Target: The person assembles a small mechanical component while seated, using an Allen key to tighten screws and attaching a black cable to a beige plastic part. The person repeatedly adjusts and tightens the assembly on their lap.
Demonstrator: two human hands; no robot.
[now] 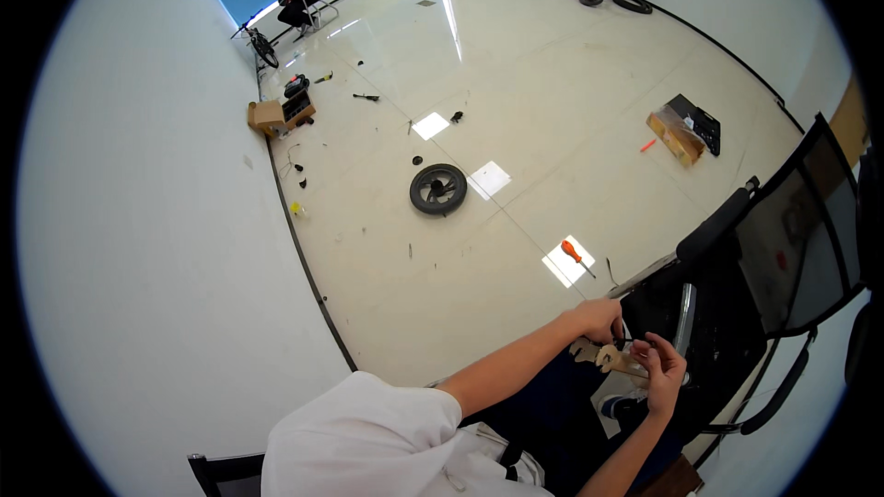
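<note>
- Clock centred on my hands, 12 at top of view. Left hand (603, 317) at 11: fingers curled in, thumb side down, seemingly pinching one end of a thin dark part (627, 341).
- Right hand (665, 375) at 4: fingertips bent toward the same part, near-closed. Can't tell whether they grip it or only touch it.
- The dark part sits dead centre, between my two sets of fingertips. Too small to make out its kind.
- Main risk, I judge: dropping it. Bare fingertips on something that slim; one slip and it could fall toward my shoe (619, 405) at 6.
- Pale wrench (615, 361) and grey wrench (581, 350) close by, 8 to 9. Can't see what bears them; a nudge from my wrist might send either clattering down.
- Silver tube (685, 317) at 2, over the black chair (737, 290). A swing of my right hand could knock it; being round, it would probably roll.
- Screwdriver (573, 252) on the floor (516, 267) at 11: easy to step on or kick if I stand carelessly.
- Wheel (438, 189) flat at 10, well apart, loose bits around it. A dropped small part would be hard to pick out among those.
</note>
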